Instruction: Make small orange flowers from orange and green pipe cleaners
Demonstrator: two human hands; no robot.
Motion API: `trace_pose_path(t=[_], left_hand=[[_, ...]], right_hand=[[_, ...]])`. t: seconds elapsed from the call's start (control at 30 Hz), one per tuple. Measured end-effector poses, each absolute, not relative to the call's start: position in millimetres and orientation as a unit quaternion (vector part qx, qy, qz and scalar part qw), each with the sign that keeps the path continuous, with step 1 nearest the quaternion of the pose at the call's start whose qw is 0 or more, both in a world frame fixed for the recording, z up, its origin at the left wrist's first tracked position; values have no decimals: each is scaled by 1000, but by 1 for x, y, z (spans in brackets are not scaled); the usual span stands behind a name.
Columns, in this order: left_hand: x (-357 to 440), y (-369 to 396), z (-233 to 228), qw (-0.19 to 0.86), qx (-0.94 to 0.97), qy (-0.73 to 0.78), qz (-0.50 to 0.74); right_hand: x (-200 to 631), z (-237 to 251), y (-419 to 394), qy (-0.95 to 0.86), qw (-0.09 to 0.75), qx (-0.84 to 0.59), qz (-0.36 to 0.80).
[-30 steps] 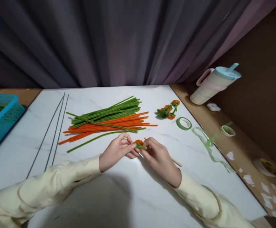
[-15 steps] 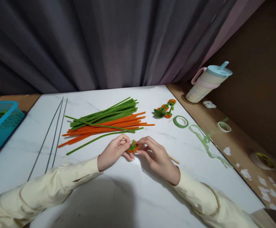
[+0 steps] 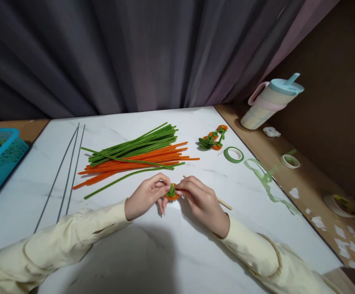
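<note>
Between my two hands is a small orange pipe-cleaner piece with a green top (image 3: 171, 196), like a little pumpkin or persimmon. My left hand (image 3: 148, 194) pinches its left side with thumb and index finger, the other fingers curled below it. My right hand (image 3: 203, 203) pinches it from the right near the green top, its fingertips partly overlapping the piece. Under the right hand lies a thin wooden stick (image 3: 225, 203), partly hidden. Just beyond the hands are bundles of green pipe cleaners (image 3: 134, 145) and orange pipe cleaners (image 3: 140, 161).
Finished orange and green pipe-cleaner pieces (image 3: 212, 140) lie at the back right, by a roll of green tape (image 3: 234, 154) and a loose green strip (image 3: 267, 185). Thin dark wires (image 3: 58, 175) and a blue basket (image 3: 4, 163) are left. A tumbler (image 3: 267, 102) stands right.
My right fingers have moved in closer over the green top. The left hand's lower fingers have dropped a little, and the piece has turned slightly. The camera view has shifted a bit.
</note>
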State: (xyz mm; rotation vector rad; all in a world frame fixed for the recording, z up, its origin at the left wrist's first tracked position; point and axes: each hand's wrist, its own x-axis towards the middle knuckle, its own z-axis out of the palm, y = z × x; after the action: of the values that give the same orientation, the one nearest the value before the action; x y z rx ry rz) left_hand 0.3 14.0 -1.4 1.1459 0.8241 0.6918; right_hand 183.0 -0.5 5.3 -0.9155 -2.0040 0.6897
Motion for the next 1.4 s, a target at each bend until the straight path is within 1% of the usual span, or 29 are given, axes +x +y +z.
trace_pose_path(t=[0.23, 0.33, 0.43, 0.57, 0.7, 0.8, 0.87, 0.93, 1.07, 1.13, 1.17, 1.3, 1.4], left_hand=[[-2, 14, -6, 696, 527, 377, 309], [-1, 14, -3, 689, 532, 382, 309], [0, 13, 1, 677, 535, 392, 319], [3, 10, 4, 639, 529, 427, 359], [5, 3, 1, 590, 554, 443, 386], [5, -3, -3, 551, 589, 451, 382], [4, -5, -4, 527, 618, 452, 369], [3, -3, 2, 477, 672, 445, 350], [-4, 11, 31, 313, 797, 409, 314], [-6, 18, 45, 258, 827, 413, 281], [-6, 20, 50, 257, 843, 400, 253], [-3, 23, 53, 315, 874, 352, 118], [0, 22, 45, 328, 876, 345, 79]], right_hand=[[184, 6, 1, -786, 396, -374, 291], [184, 8, 0, -775, 390, -390, 309], [183, 12, -1, -745, 401, -423, 326], [181, 17, -4, -685, 394, -486, 372], [175, 14, -9, -634, 395, -508, 429], [171, 9, -12, -610, 402, -519, 444], [171, 8, -12, -609, 401, -525, 440], [172, 9, -11, -624, 393, -527, 423], [177, 17, -6, -673, 370, -521, 372], [179, 21, -5, -696, 352, -513, 358], [179, 22, -5, -709, 339, -508, 352], [178, 22, -4, -755, 270, -502, 324], [177, 19, -5, -766, 229, -508, 322]])
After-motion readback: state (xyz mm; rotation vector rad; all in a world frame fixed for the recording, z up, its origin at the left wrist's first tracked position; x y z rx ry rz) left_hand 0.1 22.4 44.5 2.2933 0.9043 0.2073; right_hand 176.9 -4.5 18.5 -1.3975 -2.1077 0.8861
